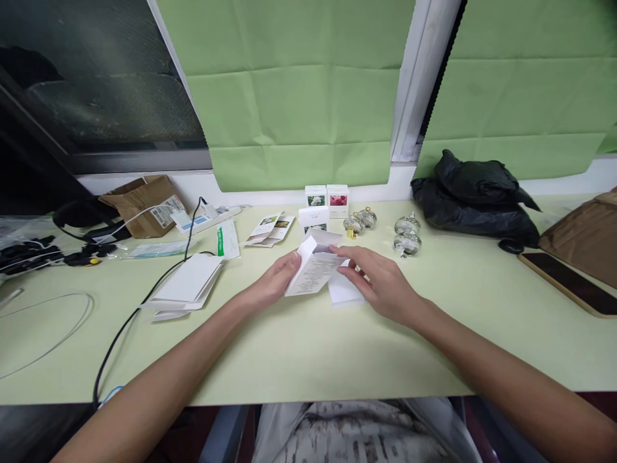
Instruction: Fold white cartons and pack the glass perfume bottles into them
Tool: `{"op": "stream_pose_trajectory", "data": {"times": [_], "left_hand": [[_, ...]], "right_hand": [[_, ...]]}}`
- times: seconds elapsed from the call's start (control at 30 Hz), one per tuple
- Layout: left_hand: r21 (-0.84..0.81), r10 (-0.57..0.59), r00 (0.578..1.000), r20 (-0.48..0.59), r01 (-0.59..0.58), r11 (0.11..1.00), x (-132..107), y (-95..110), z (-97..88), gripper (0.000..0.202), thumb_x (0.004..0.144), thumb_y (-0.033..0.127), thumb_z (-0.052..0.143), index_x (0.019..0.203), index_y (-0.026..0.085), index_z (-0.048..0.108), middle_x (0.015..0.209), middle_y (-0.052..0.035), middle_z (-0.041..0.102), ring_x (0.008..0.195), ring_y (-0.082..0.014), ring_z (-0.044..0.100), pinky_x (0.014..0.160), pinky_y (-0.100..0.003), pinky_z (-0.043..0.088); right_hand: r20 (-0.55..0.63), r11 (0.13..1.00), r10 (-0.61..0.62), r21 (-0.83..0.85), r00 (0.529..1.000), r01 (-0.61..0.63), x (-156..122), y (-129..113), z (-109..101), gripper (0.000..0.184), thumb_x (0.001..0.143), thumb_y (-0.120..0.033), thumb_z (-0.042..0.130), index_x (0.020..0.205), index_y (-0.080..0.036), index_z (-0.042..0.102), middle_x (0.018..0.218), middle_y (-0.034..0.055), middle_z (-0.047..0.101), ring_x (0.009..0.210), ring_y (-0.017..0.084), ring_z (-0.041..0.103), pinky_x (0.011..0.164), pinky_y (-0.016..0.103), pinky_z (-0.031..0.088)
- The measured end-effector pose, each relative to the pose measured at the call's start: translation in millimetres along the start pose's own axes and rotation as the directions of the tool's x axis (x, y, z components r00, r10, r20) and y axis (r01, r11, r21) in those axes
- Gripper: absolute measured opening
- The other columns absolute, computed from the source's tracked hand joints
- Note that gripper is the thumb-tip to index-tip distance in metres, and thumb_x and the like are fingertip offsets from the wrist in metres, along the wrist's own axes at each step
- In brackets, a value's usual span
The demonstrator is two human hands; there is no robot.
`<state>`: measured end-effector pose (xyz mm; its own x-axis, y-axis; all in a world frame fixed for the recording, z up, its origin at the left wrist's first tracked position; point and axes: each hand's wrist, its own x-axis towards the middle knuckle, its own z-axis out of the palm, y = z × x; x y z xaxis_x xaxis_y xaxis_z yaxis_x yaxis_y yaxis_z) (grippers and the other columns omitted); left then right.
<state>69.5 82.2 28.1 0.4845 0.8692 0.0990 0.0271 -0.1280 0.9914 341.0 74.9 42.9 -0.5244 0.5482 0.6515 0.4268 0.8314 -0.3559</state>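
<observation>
My left hand (272, 278) grips a small white folding carton (313, 273) by its left side, thumb on the outer face. The carton is tilted, its upper end has raised flaps, and fine print covers the face toward me. At the carton's upper right edge are the fingers of my right hand (380, 276), index finger on the flap and thumb just below it. A plain white box (344, 289) lies on the table beneath, partly hidden. Just beyond stand small boxes with flower pictures, one white-flowered (315, 195), one red-flowered (338, 200), and another box (314, 220) in front.
Several ornate glass bottles (407, 235) stand on the table (308, 360). Flattened white cartons (186, 283) and printed cards (270, 229) lie left, with a black cable (125, 328). On the right are a black plastic bag (475, 199) and a phone (571, 280).
</observation>
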Motion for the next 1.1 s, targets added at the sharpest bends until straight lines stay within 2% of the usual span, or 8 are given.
{"op": "stream_pose_trajectory", "data": {"times": [0.13,0.23,0.4,0.63,0.8,0.97,1.03,1.1], "left_hand": [[0.188,0.139,0.990,-0.029,-0.131,0.973,0,1,-0.5,0.091,0.087,0.081,0.063,0.151,0.017,0.055,0.143,-0.0190,0.066,0.125,-0.0369,0.065,0.098,-0.041,0.055],[0.272,0.156,0.988,-0.018,-0.145,0.951,-1,5,4.5,0.094,0.076,0.064,0.087,0.151,0.019,0.053,0.142,-0.0167,0.066,0.123,-0.0359,0.066,0.098,-0.041,0.056],[0.350,0.106,0.993,-0.059,-0.079,0.933,-7,11,11.5,0.060,0.093,0.049,0.075,0.142,0.018,0.060,0.139,-0.0141,0.070,0.123,-0.0317,0.067,0.104,-0.043,0.056],[0.387,0.148,0.972,-0.184,-0.067,0.920,-16,4,1.8,0.056,0.091,0.047,0.079,0.136,0.020,0.059,0.131,-0.0133,0.071,0.121,-0.0304,0.068,0.100,-0.043,0.059],[0.482,0.344,0.884,-0.318,-0.162,0.861,-20,-13,7.3,0.073,0.087,0.042,0.085,0.138,0.031,0.034,0.146,-0.0119,0.050,0.111,-0.0222,0.071,0.086,-0.039,0.065],[0.770,0.697,0.704,-0.137,-0.367,0.522,-23,-21,-1.3,0.076,0.086,0.029,0.086,0.136,0.034,0.028,0.142,-0.0114,0.046,0.125,-0.0238,0.061,0.085,-0.038,0.063],[0.802,0.720,0.686,-0.109,-0.367,0.471,-24,-18,-5.8,0.067,0.087,0.026,0.085,0.131,0.033,0.036,0.139,-0.0107,0.048,0.132,-0.0257,0.055,0.082,-0.035,0.063],[0.794,0.687,0.713,-0.139,-0.334,0.508,-25,-15,-7.7,0.054,0.089,0.026,0.083,0.126,0.031,0.045,0.137,-0.0102,0.049,0.132,-0.0254,0.055,0.082,-0.034,0.064]], "right_hand": [[-0.067,0.999,-0.021,-0.029,0.998,0.019,0,1,4,0.032,0.111,-0.019,0.046,0.139,-0.030,0.057,0.131,0.0078,0.074,0.118,0.026,0.071,0.096,0.043,0.059],[-0.069,0.998,-0.060,-0.041,0.996,0.058,-1,0,6,0.034,0.109,-0.013,0.045,0.134,-0.030,0.061,0.136,0.0075,0.072,0.124,0.026,0.068,0.099,0.042,0.059],[0.000,0.995,-0.086,-0.048,0.996,0.086,0,-1,7,0.041,0.108,-0.011,0.042,0.138,-0.033,0.059,0.140,0.0086,0.068,0.130,0.028,0.063,0.105,0.046,0.057],[0.011,0.993,-0.078,0.092,0.997,0.077,7,-1,14,0.043,0.112,-0.021,0.042,0.154,-0.032,0.045,0.139,0.0105,0.067,0.128,0.027,0.063,0.106,0.049,0.057],[0.009,0.992,-0.117,0.045,0.993,0.116,8,0,18,0.043,0.111,-0.017,0.045,0.151,-0.032,0.050,0.144,0.0091,0.065,0.132,0.027,0.060,0.110,0.050,0.054],[0.062,0.992,-0.125,0.013,0.990,0.124,9,0,18,0.051,0.110,-0.015,0.045,0.157,-0.035,0.045,0.149,0.0091,0.061,0.135,0.028,0.057,0.112,0.052,0.054],[0.067,0.994,-0.110,0.033,0.992,0.108,10,-1,18,0.051,0.110,-0.018,0.047,0.158,-0.034,0.041,0.149,0.0093,0.061,0.135,0.029,0.057,0.113,0.053,0.053],[0.063,0.995,-0.073,0.077,0.995,0.068,9,-1,18,0.050,0.111,-0.021,0.048,0.158,-0.033,0.039,0.147,0.0099,0.062,0.134,0.028,0.058,0.112,0.052,0.054]]}}
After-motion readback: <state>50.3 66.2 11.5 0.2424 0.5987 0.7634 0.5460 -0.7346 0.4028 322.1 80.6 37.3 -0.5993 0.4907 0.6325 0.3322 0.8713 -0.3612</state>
